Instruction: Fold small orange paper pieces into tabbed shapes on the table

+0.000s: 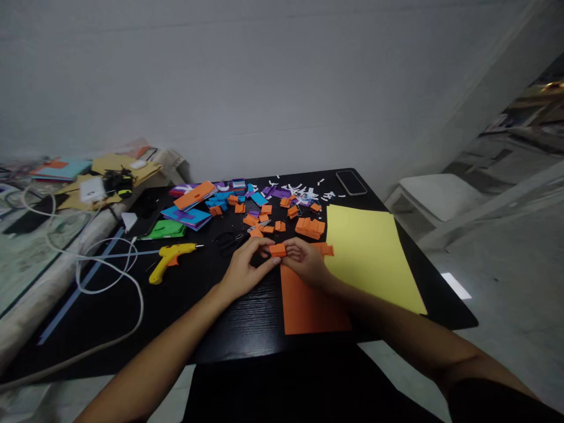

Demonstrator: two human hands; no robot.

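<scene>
A small folded piece of orange paper (pixel 277 250) is pinched between my two hands above the black table. My left hand (pixel 249 263) grips its left end with thumb and fingers. At its right end, the curled fingers of my right hand (pixel 306 261) hold it too. Below my right hand lies a flat orange sheet (pixel 311 308). Just beyond my hands are several small folded orange pieces (pixel 266 209) and a fanned stack of orange strips (pixel 310 228). Black-handled scissors (pixel 229 239) rest left of them, partly among the pieces.
A yellow glue gun (pixel 171 258) lies on the left, near a looping white cable (pixel 140 305). Large yellow sheets (pixel 372 252) cover the right side. Folded blue paper (pixel 187 216), green paper (pixel 165 230), white scraps (pixel 304 192) and a phone (pixel 351 183) sit farther back.
</scene>
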